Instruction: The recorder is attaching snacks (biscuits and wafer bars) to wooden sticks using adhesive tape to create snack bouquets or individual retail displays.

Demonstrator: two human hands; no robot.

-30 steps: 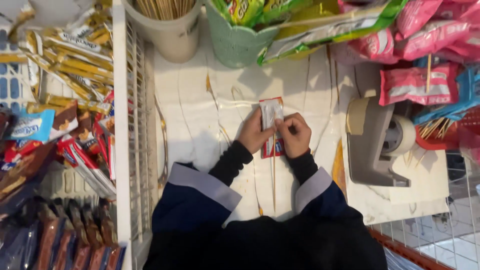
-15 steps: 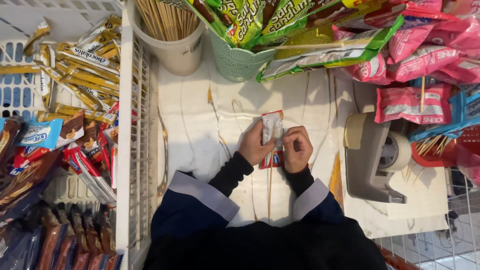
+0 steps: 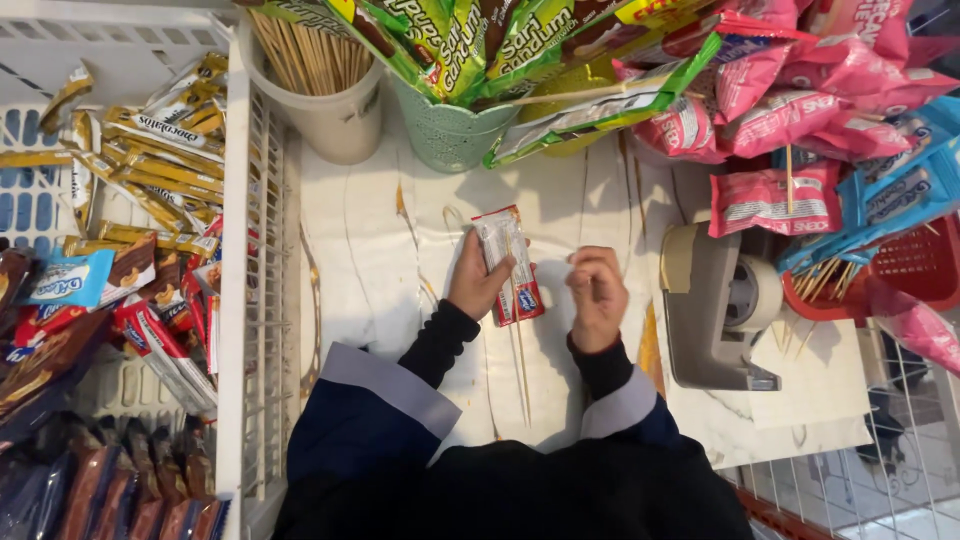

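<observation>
White marble-patterned tabletop (image 3: 380, 250) filled the middle of the view, hemmed in by snacks on every side. Nearest the camera, dark sleeves with pale cuffs reached forward over it. The left hand (image 3: 478, 280) was closed around a red and silver snack packet (image 3: 512, 262), holding it upright just above the table with a thin wooden skewer (image 3: 520, 350) running down from under the packet toward the body. The right hand (image 3: 597, 292) hovered just beside the packet, apart from it, its fingers curled loosely inward; whether they pinched anything could not be told. To the right of that hand stood a grey tape dispenser (image 3: 715, 305). On the left, a white wire basket (image 3: 250, 300) held gold, red and blue wrapped bars. Farther back stood a beige cup of skewers (image 3: 335, 105) and a mint green pot (image 3: 450, 135) stuffed with green packets on sticks, with pink packets (image 3: 790, 110) heaped beyond to the right.
</observation>
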